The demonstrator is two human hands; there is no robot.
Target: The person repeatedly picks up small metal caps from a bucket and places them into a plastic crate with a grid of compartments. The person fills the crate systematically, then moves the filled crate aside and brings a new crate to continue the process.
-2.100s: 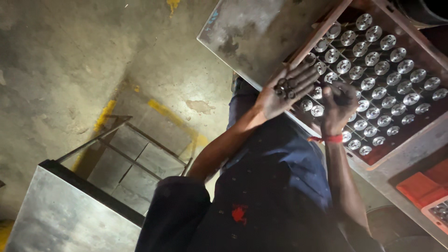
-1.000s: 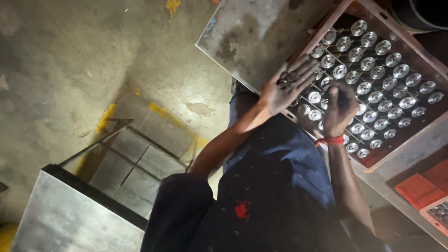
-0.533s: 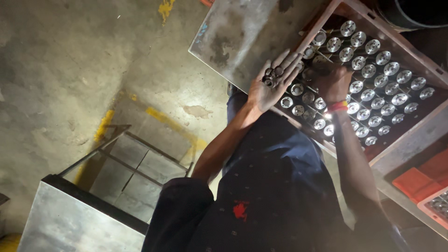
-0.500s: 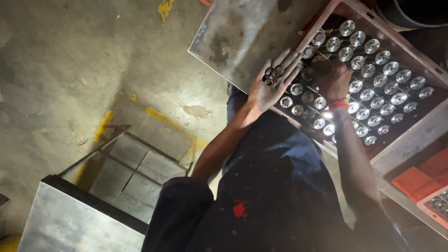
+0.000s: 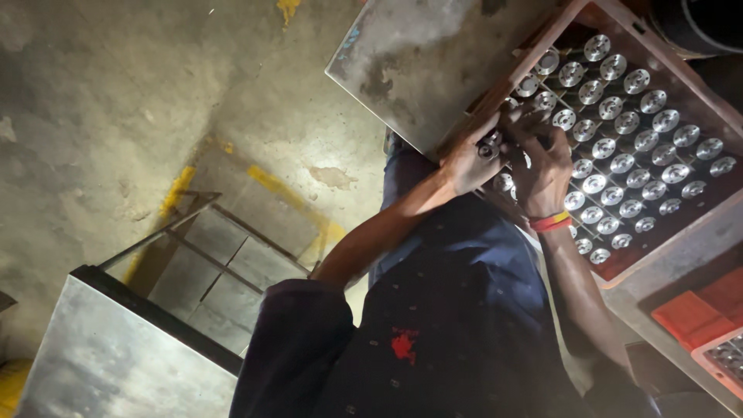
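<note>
- The left hand (image 5: 467, 159) sits at the near corner of a red tray (image 5: 700, 224), about 9 o'clock from the right hand; its fingers are curled narrow around a small cluster of shiny metal pieces (image 5: 489, 146), though how many it holds is too dark to count.
- The right hand (image 5: 542, 166) lies just beside it, back toward the camera, fingers bent down onto the tray. They cover what is under them, so I cannot tell whether it grips anything or how far it is spread.
- A red and yellow wristband (image 5: 550, 223) circles the right wrist at 6 o'clock from the hand.
- The tray holds rows of round silver flanged parts (image 5: 627, 143), each in its own cell, running off toward 2 o'clock. The far corner is cut off by the frame edge, and the rows nearest the hands are hidden behind them.
- The tray rests on a grey metal counter (image 5: 418, 62), stained and only partly in view at 12 o'clock.
- A second tray (image 5: 716, 352) at 4 o'clock is cropped; its contents are hard to make out.
- A dark blue garment (image 5: 457, 310) fills the lower middle.
- A steel box (image 5: 124, 356) with a gridded frame stands at 8 o'clock on the concrete floor (image 5: 116, 93).
</note>
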